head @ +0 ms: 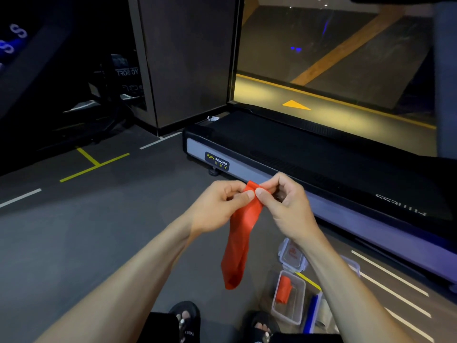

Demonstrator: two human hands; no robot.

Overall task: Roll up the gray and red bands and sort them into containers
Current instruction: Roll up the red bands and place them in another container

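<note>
Black slide sandals [186, 318] below, both hands, left [217, 206] and right [284, 204], pinch the limp, light red stretchy band's [239, 243] top edge—looks floppy, so roll from there.

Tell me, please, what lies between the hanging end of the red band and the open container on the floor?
In the head view, only bare dark floor separates the hanging red band from the open container, which holds a rolled red band.

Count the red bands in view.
2. One red band hangs from both hands, pinched at its top end. One rolled red band lies in the clear container on the floor. Others may be hidden behind the right arm.
</note>
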